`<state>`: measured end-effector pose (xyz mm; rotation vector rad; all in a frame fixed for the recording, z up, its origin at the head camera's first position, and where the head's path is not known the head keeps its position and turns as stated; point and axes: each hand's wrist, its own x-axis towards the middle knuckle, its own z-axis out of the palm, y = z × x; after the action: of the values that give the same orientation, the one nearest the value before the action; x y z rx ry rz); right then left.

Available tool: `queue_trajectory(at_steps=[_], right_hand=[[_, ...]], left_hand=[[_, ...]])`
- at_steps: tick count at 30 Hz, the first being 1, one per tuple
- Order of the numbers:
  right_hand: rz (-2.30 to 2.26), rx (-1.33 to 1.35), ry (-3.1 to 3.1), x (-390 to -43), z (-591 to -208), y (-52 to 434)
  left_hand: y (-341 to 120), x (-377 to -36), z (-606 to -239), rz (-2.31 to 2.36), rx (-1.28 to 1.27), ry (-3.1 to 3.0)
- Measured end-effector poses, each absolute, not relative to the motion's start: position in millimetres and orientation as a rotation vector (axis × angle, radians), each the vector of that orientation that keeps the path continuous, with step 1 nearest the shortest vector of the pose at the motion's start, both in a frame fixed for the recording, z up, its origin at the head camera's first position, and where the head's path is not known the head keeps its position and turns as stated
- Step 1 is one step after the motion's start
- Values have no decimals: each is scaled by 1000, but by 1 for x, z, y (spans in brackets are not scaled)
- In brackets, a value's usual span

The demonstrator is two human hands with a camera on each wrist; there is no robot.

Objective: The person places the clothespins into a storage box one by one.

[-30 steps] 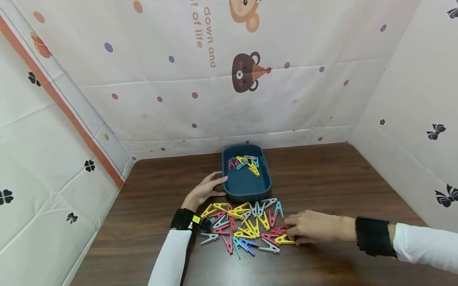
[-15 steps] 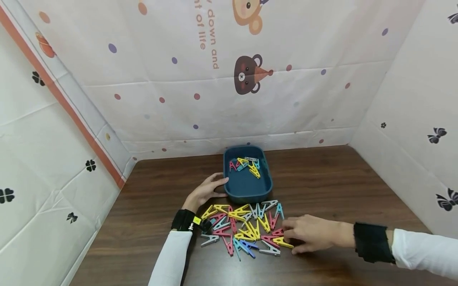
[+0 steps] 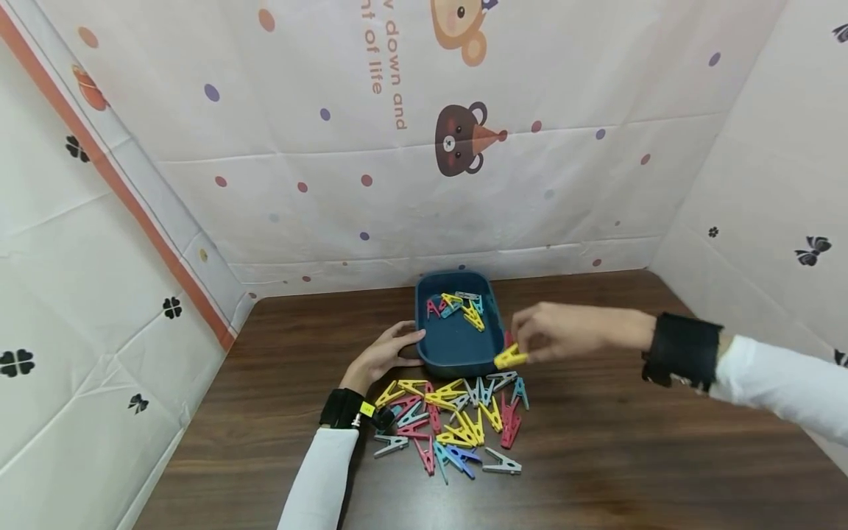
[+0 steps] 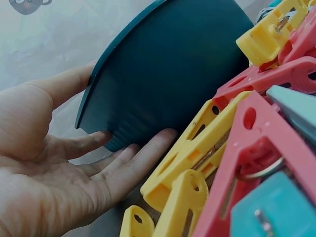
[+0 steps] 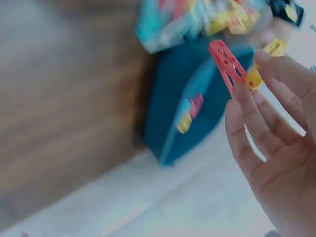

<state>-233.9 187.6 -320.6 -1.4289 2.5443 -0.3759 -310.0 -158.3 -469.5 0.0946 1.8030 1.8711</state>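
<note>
My right hand (image 3: 563, 330) pinches a yellow clothespin (image 3: 510, 358) and a red clothespin (image 5: 227, 63) together at the right rim of a dark teal plastic bin (image 3: 456, 347). At the bin's left side, my left hand (image 3: 382, 358) holds the wall, thumb over the rim and fingers against the outside. Inside the bin, toward its far end, lie several red, yellow, teal and grey clothespins (image 3: 472, 317). In the left wrist view, more clothespins (image 4: 195, 148) crowd close beside the left fingers.
A loose pile of clothespins (image 3: 460, 433) in red, yellow, blue, teal and grey spreads in front of the bin on the brown wood table (image 3: 596, 471). White printed sheets (image 3: 318, 228) rise along the back and both sides.
My right hand has picked up the yellow and red clothespins from the pile's right edge and moved up and away to the bin's right rim. The left hand keeps its place.
</note>
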Motion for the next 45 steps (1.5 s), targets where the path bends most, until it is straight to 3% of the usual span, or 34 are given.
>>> queue_trajectory(at_steps=[4, 10, 17, 22, 30, 36, 41, 45], right_hand=[[-468, -1456, 2556, -271, -306, 176], [-480, -1385, 2769, -322, -316, 158], [-614, -939, 2956, -392, -335, 111], [-657, -649, 2836, -408, -362, 92], [-573, -481, 2700, -403, -386, 76], [-435, -836, 2795, -385, -335, 96], [-458, -1348, 2763, -326, -295, 127], [-381, -1553, 2590, -253, -305, 145]], left_hand=[[-156, -312, -472, 1868, 119, 1796], [-154, -311, -472, 1868, 114, 1795], [-159, -313, -473, 1875, 110, 1796], [-157, -313, -474, 1858, 136, 1784], [-161, -314, -472, 1871, 114, 1798], [-158, -315, -472, 1866, 109, 1803], [-159, -313, -473, 1857, 99, 1802], [-159, -313, -471, 1864, 110, 1804]])
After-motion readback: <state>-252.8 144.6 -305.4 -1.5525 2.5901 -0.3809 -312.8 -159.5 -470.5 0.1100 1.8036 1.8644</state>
